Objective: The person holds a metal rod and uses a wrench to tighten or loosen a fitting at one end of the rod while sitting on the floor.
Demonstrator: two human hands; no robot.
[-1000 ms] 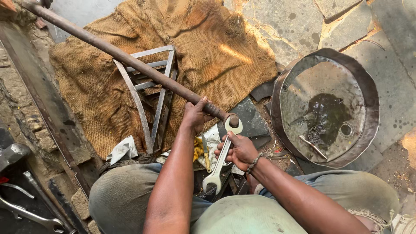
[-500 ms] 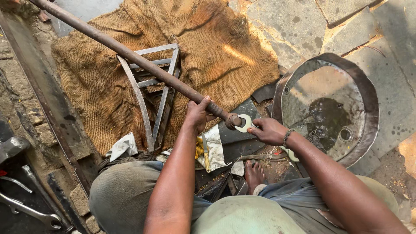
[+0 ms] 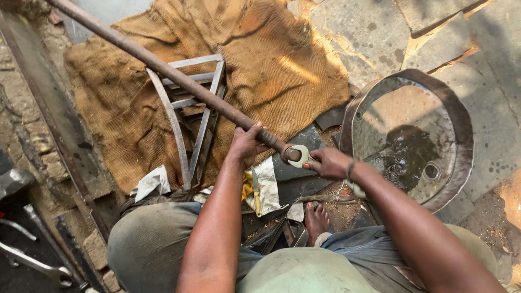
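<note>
1. The left hand [image 3: 247,145] is clamped around a long rusty metal rod [image 3: 163,68], fingers wrapped over the top, close to the rod's near end.
2. The rod runs on a slant from the far left corner of the ground down to the middle, where it ends just beyond the left hand's knuckles.
3. The right hand [image 3: 329,163] is closed on the shaft of a pale metal spanner [image 3: 299,156]; the handle is mostly hidden under the hand and wrist.
4. The spanner's ring end sits right at the tip of the rod, touching it, just to the left of the right hand's fingers; whether the ring is around the tip or only pressed against it cannot be told.
5. The two hands are near each other, with the rod's tip and the spanner's ring between them.
6. Under the rod lies a brown burlap sack [image 3: 260,70] spread over the stone floor, and on it a triangular metal frame [image 3: 190,114] with cross bars; the rod passes over the frame.
7. Right of the right hand stands a round, shallow metal pan [image 3: 461,141] with a dark puddle and small parts in it.
8. A bare foot [image 3: 316,217] shows below the hands.
</note>
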